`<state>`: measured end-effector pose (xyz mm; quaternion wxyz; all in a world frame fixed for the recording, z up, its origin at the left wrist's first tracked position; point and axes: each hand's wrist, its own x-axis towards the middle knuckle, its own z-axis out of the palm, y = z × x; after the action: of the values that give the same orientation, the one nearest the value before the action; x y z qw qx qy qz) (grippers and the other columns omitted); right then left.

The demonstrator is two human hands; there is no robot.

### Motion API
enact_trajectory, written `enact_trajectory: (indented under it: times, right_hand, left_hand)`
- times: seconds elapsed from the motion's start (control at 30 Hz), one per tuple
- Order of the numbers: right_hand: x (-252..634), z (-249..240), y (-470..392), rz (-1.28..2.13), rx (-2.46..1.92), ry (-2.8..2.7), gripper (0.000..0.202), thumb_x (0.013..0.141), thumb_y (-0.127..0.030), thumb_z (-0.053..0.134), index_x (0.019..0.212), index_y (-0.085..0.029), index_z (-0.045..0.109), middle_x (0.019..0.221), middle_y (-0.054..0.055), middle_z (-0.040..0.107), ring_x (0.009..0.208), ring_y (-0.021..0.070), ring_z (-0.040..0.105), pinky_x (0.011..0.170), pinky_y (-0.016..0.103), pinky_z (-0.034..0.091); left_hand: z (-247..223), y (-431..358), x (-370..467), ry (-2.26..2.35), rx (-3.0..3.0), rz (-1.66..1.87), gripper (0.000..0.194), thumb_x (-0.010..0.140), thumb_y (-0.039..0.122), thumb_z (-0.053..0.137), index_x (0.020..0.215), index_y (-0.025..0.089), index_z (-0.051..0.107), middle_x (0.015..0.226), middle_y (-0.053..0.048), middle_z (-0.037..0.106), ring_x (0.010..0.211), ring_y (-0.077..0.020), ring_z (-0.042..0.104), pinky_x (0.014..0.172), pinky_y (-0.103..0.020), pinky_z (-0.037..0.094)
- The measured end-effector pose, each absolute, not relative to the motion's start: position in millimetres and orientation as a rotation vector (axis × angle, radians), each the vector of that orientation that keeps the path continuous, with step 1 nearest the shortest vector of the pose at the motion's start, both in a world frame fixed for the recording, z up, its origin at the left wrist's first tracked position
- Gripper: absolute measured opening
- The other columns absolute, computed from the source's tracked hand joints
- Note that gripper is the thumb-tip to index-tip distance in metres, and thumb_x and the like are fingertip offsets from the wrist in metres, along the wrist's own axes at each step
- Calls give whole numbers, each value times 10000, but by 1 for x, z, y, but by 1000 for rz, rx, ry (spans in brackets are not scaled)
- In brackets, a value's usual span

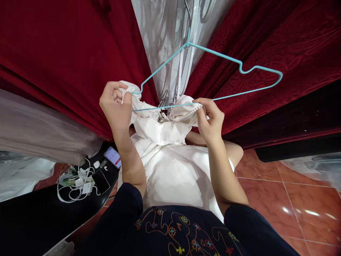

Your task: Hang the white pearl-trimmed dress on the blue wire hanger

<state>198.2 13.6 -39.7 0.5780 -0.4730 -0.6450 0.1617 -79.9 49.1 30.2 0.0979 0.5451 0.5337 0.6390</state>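
Note:
A white dress point(160, 133) with bead-trimmed edges lies across the lap, its skirt spread toward the body. A light blue hanger point(226, 57) hangs above it by its hook. The hanger's left end passes into the dress's left shoulder, while its right end sticks out free of the fabric. My left hand point(116, 97) is closed on the beaded shoulder edge beside the hanger's left end. With thumb and fingers, my right hand point(210, 119) pinches the beaded edge of the other shoulder, just under the hanger's bottom bar.
Red curtains point(74, 53) hang on both sides, with sheer white fabric point(160, 32) between them. At left, a black table point(32, 213) bears a lit phone point(112, 157), a dark phone point(101, 181) and tangled white cables point(71, 193). Reddish floor tiles point(301, 199) show at right.

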Motion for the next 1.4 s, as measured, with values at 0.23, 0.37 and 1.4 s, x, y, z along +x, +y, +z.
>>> enact_trajectory:
  times: [0.23,0.37,1.4]
  right_hand:
    - [194,-45,15,351,-1078,-1492,233,1035,-335,560,1150,-237,739,1091,23,759,932,130,687,830,274,528]
    - [196,-48,17,368,-1116,-1502,247,1035,-382,551,1162,-242,711,1101,29,747,941,136,692,847,288,540]
    - [270,-53,54,80,-1159,-781,255,713,-50,664,746,-235,491,663,-52,421,557,67,321,563,278,254]
  left_hand:
    - [28,47,-59,1516,1627,1768,184,834,107,825,908,225,705,786,26,571,672,-114,480,630,-304,383]
    - [8,32,-58,1327,1594,1708,207,830,231,858,1013,229,761,864,3,688,752,-129,594,681,-286,440]
    - [-11,21,13,665,829,1942,212,908,244,588,816,246,397,690,51,284,659,-124,490,869,-355,598]
